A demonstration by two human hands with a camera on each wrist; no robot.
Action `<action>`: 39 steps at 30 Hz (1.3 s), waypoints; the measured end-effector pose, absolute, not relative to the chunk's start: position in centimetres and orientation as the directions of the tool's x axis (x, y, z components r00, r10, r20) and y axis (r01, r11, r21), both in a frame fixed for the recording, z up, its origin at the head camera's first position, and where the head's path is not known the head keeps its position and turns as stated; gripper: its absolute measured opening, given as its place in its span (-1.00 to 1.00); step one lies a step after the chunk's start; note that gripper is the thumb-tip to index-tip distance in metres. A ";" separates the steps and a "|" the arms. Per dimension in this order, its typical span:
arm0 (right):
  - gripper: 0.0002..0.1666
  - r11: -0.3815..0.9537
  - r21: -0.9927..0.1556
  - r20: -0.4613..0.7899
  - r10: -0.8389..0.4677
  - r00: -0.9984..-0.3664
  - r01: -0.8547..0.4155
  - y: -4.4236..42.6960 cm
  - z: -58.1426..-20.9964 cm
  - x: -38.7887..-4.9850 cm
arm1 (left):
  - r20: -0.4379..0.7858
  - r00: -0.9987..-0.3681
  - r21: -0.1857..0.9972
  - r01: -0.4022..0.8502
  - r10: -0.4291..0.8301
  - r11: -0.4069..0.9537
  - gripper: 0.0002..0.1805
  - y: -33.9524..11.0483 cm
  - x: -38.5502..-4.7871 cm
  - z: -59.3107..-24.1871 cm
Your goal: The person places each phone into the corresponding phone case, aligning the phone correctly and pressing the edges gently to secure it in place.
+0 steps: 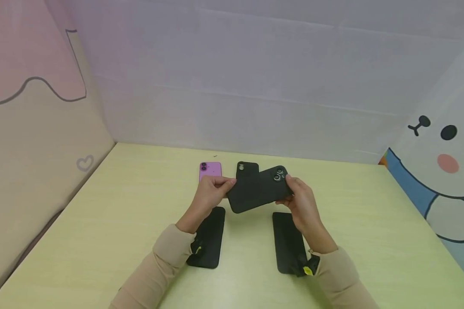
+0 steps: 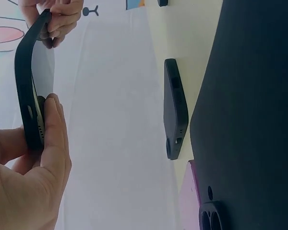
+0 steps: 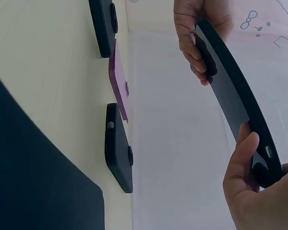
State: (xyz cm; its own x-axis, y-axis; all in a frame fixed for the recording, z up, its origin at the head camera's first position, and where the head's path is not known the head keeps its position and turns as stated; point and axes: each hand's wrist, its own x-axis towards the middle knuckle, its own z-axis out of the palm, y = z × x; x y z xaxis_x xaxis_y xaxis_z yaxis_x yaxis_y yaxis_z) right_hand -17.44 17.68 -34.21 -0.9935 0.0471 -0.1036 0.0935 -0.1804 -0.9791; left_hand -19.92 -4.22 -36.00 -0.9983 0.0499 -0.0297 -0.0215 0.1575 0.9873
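A phone in a black case is held up above the table, tilted, its camera end to the right and its back toward the head camera. My left hand pinches the lower-left end between thumb and fingers. The camera end is gripped by my right hand, thumb on the back near the lenses. In the right wrist view the glossy screen side of the cased phone shows, with fingertips of both hands over it. Behind it, a second black-cased phone lies partly hidden on the table.
A pink phone lies behind my left hand. One black phone is under my left wrist, and another black phone under my right wrist, each partly covered. The pale yellow table meets a plain wall at the back.
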 end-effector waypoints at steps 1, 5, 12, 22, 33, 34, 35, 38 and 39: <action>-0.72 -0.161 -0.983 -0.101 0.046 -0.994 0.092 17.7 -34.2 -17.4 | -0.027 -0.998 0.987 -0.019 0.049 0.160 -0.78 -4.2 -19.9 -36.0; -0.60 -0.073 -0.994 -0.090 0.044 -0.995 0.086 17.7 -34.2 -17.5 | -0.025 -0.999 0.985 -0.018 0.042 0.171 -0.78 -4.2 -20.0 -36.1; -0.47 0.034 -0.996 -0.078 0.018 -0.997 0.079 17.9 -34.5 -17.8 | -0.040 -0.999 0.980 -0.034 0.027 0.195 -0.79 -4.2 -20.0 -36.0; -0.46 0.101 -0.991 -0.084 0.019 -0.996 0.085 18.0 -34.5 -17.9 | -0.006 -1.000 0.972 -0.003 0.010 0.237 -0.82 -4.1 -19.8 -36.0; -0.49 0.156 -0.984 -0.064 0.125 -0.990 0.083 18.2 -34.5 -18.0 | 0.019 -0.998 0.968 0.032 0.055 0.249 -0.81 -4.3 -19.7 -36.0; -0.50 0.147 -0.986 -0.058 0.142 -0.988 0.079 18.2 -34.4 -17.9 | 0.015 -0.998 0.972 0.030 0.068 0.234 -0.80 -4.3 -19.7 -36.0; -0.52 0.138 -0.988 -0.053 0.159 -0.986 0.075 18.1 -34.4 -17.9 | 0.010 -0.996 0.976 0.027 0.084 0.214 -0.78 -4.3 -19.8 -36.0; -0.56 0.094 -0.994 -0.042 0.200 -0.979 0.062 18.1 -34.2 -17.9 | -0.016 -0.992 0.989 0.003 0.126 0.149 -0.74 -4.3 -19.8 -36.0; -0.57 0.079 -0.995 -0.040 0.210 -0.977 0.058 18.1 -34.2 -17.9 | -0.031 -0.990 0.992 -0.013 0.137 0.129 -0.73 -4.3 -19.8 -36.0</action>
